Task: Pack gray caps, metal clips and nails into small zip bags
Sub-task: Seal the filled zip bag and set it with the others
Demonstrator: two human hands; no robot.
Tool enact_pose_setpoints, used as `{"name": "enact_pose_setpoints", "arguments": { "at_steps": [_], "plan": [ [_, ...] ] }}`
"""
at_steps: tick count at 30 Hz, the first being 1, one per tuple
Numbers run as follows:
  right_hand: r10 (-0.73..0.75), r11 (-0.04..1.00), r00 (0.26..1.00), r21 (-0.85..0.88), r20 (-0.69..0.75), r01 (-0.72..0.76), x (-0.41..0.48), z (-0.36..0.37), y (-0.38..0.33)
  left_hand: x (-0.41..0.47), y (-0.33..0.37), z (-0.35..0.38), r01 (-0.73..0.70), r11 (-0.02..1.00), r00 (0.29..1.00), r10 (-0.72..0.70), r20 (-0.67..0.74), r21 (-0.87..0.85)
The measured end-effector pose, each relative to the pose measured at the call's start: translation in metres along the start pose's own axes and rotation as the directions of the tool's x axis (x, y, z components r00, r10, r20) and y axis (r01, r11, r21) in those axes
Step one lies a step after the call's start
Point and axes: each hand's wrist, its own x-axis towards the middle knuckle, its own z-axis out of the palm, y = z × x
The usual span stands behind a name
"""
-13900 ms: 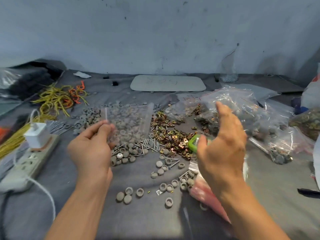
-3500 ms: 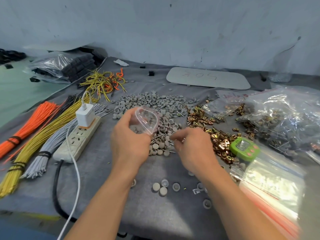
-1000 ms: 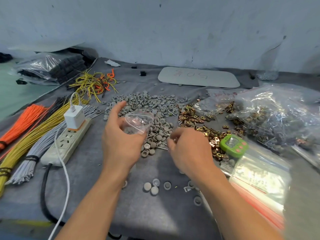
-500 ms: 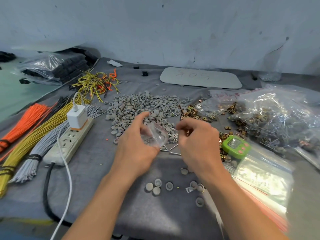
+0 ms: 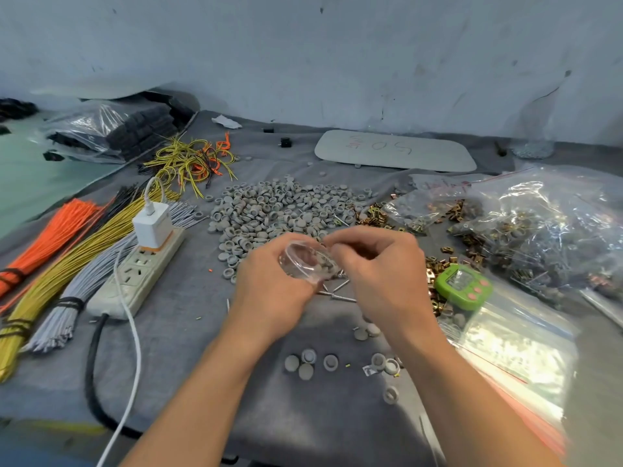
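Gray caps [image 5: 305,364] lie nearest the body, a loose handful scattered on the gray cloth of the worktop [image 5: 188,332] between the 2 forearms. Just beyond them the 2 hands meet. The left hand [image 5: 269,288] has its fingers and thumb curled round a small clear zip bag [image 5: 305,262] and holds it off the cloth, mouth spread into an oval and turned up and to the right; a few caps show through the plastic at its lower end. The right hand [image 5: 381,271] is level with it, its fingertips [image 5: 337,245] bunched together right at the rim of that mouth, though whether they pinch a piece or are bare is hidden. Directly under the bag, touching the cloth, lie several nails [image 5: 338,293], their long axes running roughly left to right with a slight slant, heads and points hard to tell apart. They sit closer to the right hand, which is the free 1 of the 2, so a pick from there would likely be short and drop straight into the opening. Farther out is the main heap of caps [image 5: 279,210], straight ahead of both hands, and the metal clips [image 5: 372,214] spread to its right, again on the right hand's side. A green timer [image 5: 463,286] sits just beside the right wrist, and a power strip [image 5: 141,274] lies well off to the left.
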Motion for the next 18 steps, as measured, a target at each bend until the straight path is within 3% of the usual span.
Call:
{"name": "enact_pose_setpoints", "arguments": {
  "at_steps": [2, 6, 10, 13, 18],
  "plan": [
    [0.073, 0.989, 0.996, -0.124, -0.059, -0.08, 0.005, -0.006, 0.008, 0.002, 0.0, -0.003, 0.028, 0.998, 0.995, -0.033, -0.096, -0.051],
    [0.295, 0.793, 0.937, -0.595, 0.188, -0.13, 0.006, -0.003, 0.024, 0.005, 0.002, -0.012, 0.013, 0.993, 0.944, -0.051, -0.326, -0.12],
    [0.373, 0.689, 0.888, -0.721, 0.268, -0.071, 0.006, 0.006, 0.019, 0.004, 0.002, -0.021, -0.013, 1.0, 0.854, 0.014, -0.52, 0.005],
    [0.351, 0.684, 0.887, -0.729, 0.3, -0.024, 0.004, 0.005, 0.019, 0.003, -0.001, -0.021, 0.022, 0.991, 0.898, 0.038, -0.439, 0.13],
    [0.264, 0.585, 0.889, -0.795, 0.374, 0.161, -0.001, 0.005, 0.013, 0.004, -0.01, -0.011, 0.064, 0.905, 0.995, -0.026, -0.095, 0.421]
  ]
}}
